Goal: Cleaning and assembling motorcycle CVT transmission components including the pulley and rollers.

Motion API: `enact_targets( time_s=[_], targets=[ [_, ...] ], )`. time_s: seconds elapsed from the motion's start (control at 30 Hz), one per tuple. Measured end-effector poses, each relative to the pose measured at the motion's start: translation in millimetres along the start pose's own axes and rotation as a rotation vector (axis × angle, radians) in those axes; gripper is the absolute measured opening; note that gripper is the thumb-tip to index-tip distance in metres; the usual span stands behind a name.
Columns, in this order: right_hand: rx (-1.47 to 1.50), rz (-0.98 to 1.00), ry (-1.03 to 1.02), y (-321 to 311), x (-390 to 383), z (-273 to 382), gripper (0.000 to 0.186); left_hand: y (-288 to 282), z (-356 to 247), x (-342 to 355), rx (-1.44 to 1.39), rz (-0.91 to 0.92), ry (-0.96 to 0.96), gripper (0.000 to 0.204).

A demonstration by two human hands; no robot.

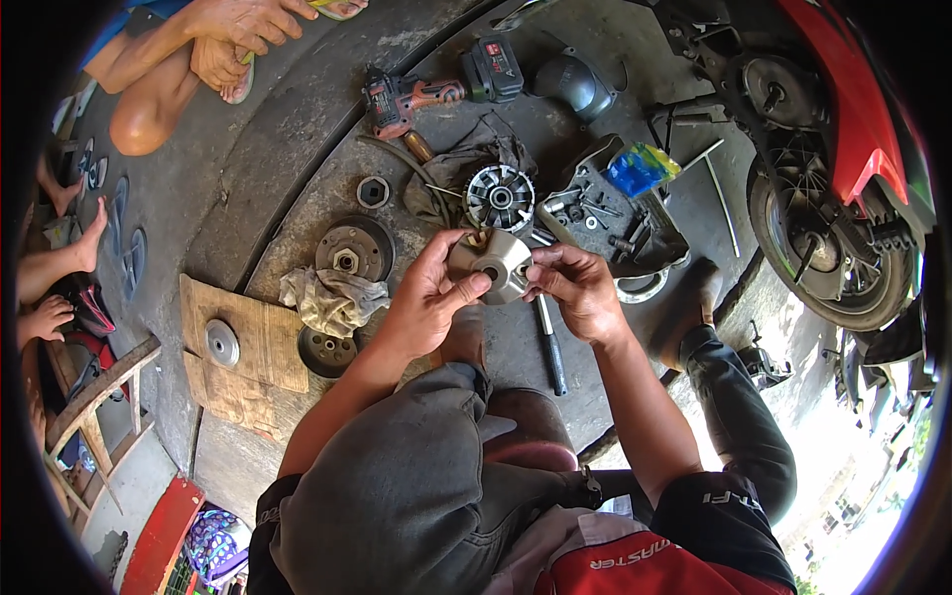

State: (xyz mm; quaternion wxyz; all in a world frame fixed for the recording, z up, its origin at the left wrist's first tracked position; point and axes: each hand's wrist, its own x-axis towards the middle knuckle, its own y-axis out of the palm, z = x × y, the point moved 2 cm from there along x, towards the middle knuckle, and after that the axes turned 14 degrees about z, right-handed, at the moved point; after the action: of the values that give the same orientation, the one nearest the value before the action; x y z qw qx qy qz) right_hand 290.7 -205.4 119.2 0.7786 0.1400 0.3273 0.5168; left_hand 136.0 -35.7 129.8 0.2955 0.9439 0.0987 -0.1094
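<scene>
A silver, cone-faced metal pulley disc (pixel 493 268) with a round hole in its middle is held up in front of me. My left hand (pixel 436 297) grips its left side, thumb lying across the face near the hole. At its right rim, the fingers of my right hand (pixel 575 290) are closed on the edge; whether a small piece sits between them I cannot make out. Just beyond the disc, a round finned metal part (pixel 499 198) rests on a dark rag (pixel 436 198). Below my right hand lies a tool with a dark handle (pixel 555 362).
A metal casing (pixel 662 233) holds bolts and a blue-yellow packet (pixel 641 169). A cordless impact wrench (pixel 397 101) lies beyond. Left are a clutch drum (pixel 355 250), a cloth (pixel 332 300) and cardboard (pixel 268 342). A motorcycle wheel (pixel 823 248) stands right; other people sit at left.
</scene>
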Motion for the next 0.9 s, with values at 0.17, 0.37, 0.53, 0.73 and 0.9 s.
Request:
enact_targets(
  time_s=[0.17,0.37,0.53,0.73,0.9],
  targets=[
    [-0.038,-0.087,-0.101,-1,-4,7,0.02,-2,3,2,-0.03,-0.022,-0.006,0.053],
    [-0.115,-0.059,-0.075,0,-4,2,0.021,3,3,4,-0.007,-0.028,-0.025,0.053],
    [-0.208,-0.133,-0.05,10,-3,-2,0.026,3,9,10,0.034,-0.037,-0.097,0.052],
    [-1.169,-0.076,-0.053,47,-10,20,0.095,2,41,19,0.046,-0.072,-0.187,0.044],
    [-1.288,-0.155,0.119,30,-9,-2,0.093,10,56,36,0.172,0.054,-0.152,0.036]
  ],
)
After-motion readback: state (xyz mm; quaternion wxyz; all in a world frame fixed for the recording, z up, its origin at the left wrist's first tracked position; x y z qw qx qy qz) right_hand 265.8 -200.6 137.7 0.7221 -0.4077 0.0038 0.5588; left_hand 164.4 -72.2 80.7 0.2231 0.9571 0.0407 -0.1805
